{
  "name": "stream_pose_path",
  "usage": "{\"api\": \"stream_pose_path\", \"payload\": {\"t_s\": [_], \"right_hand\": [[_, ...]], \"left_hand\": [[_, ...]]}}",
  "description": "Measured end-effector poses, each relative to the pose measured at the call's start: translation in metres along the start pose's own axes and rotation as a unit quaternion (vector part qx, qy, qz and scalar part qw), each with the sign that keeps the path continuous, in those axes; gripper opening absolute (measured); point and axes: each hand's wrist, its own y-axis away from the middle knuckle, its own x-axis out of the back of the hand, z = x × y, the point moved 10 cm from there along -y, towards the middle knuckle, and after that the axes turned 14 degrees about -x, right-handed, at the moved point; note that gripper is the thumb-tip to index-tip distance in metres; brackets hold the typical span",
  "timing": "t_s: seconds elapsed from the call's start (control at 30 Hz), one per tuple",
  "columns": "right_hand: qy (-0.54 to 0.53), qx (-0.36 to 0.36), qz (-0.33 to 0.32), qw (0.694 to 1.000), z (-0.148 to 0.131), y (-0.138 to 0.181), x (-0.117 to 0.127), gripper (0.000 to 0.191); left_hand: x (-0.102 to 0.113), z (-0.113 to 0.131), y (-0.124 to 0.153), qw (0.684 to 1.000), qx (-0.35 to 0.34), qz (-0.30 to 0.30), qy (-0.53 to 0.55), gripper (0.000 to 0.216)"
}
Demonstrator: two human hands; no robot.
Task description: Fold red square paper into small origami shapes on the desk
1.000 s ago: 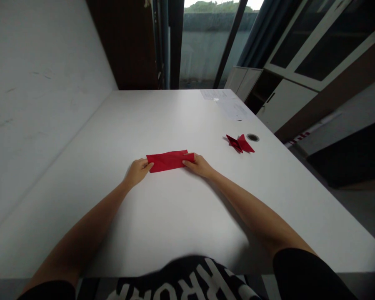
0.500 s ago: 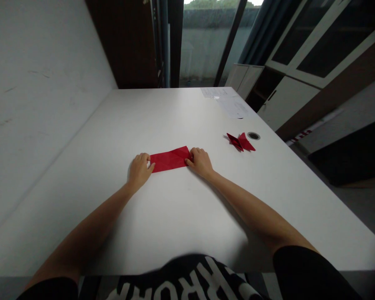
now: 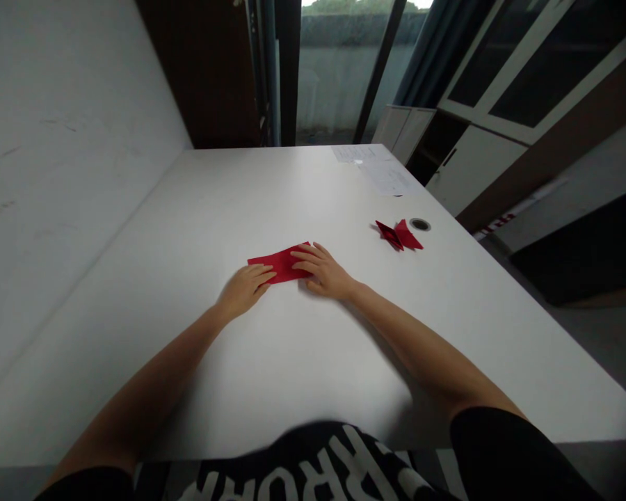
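Observation:
A red sheet of paper (image 3: 282,262), folded into a long strip, lies on the white table in front of me. Over its left end and lower edge rests my left hand (image 3: 245,287), fingers stretched out flat on the paper. My right hand (image 3: 324,273) lies across the right end with its fingers spread, covering part of that end. Neither hand grips the strip; both press on it from above.
A folded red paper piece with pointed flaps (image 3: 399,235) stands to the right, beside a round cable hole (image 3: 420,225). Printed sheets (image 3: 386,177) lie at the table's far right corner. A wall (image 3: 73,174) borders the white table (image 3: 229,202) on the left.
Both hands have let go of the strip's ends and slid inward onto it. Their fingers have gone from pinching to lying flat on the paper.

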Motion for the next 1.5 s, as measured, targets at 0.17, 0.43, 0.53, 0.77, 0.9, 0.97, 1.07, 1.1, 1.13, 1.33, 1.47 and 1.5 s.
{"api": "stream_pose_path", "payload": {"t_s": [0.17, 0.43, 0.53, 0.77, 0.9, 0.97, 1.07, 1.1, 1.13, 1.33, 1.47, 1.5], "right_hand": [[-0.022, -0.039, -0.015, 0.999, 0.022, 0.000, -0.009, 0.056], [-0.031, -0.033, -0.001, 0.999, 0.025, -0.002, -0.012, 0.036], [-0.026, -0.032, 0.003, 0.999, 0.024, -0.001, -0.012, 0.039], [0.028, -0.036, -0.006, 0.999, 0.012, -0.001, -0.020, 0.042], [0.016, -0.003, -0.016, 1.000, -0.011, -0.001, -0.025, 0.041], [-0.006, 0.015, -0.029, 0.999, -0.021, 0.000, -0.028, 0.042], [-0.042, 0.014, -0.040, 0.998, -0.026, -0.002, -0.028, 0.036], [-0.053, 0.010, -0.044, 0.998, -0.026, -0.002, -0.028, 0.031], [-0.062, 0.004, -0.049, 0.997, -0.025, -0.003, -0.028, 0.026], [-0.084, -0.015, -0.058, 0.995, -0.018, -0.003, -0.028, 0.029], [-0.065, 0.013, -0.039, 0.997, -0.019, -0.002, -0.028, 0.039], [-0.059, 0.018, -0.032, 0.998, -0.019, -0.002, -0.028, 0.037]], "left_hand": [[-0.002, -0.009, 0.003, 1.000, 0.013, -0.001, 0.002, 0.039], [0.010, -0.009, 0.006, 0.999, 0.035, 0.011, 0.011, 0.036], [0.009, -0.005, 0.005, 1.000, 0.003, -0.006, 0.027, 0.042], [0.015, -0.009, 0.003, 0.999, 0.005, 0.026, 0.047, 0.035], [0.014, 0.000, 0.000, 0.997, 0.036, 0.035, 0.053, 0.028], [0.009, 0.004, 0.000, 0.995, 0.058, 0.032, 0.076, 0.032], [0.006, 0.004, 0.001, 0.989, 0.085, 0.048, 0.114, 0.036], [0.006, 0.002, 0.001, 0.987, 0.095, 0.057, 0.119, 0.038], [0.007, -0.001, 0.002, 0.985, 0.105, 0.069, 0.120, 0.043], [0.022, 0.004, -0.003, 0.994, 0.070, 0.086, 0.013, 0.034], [0.015, 0.020, -0.009, 1.000, -0.012, 0.018, -0.015, 0.026], [0.013, 0.022, -0.009, 1.000, -0.022, 0.007, -0.015, 0.030]]}}
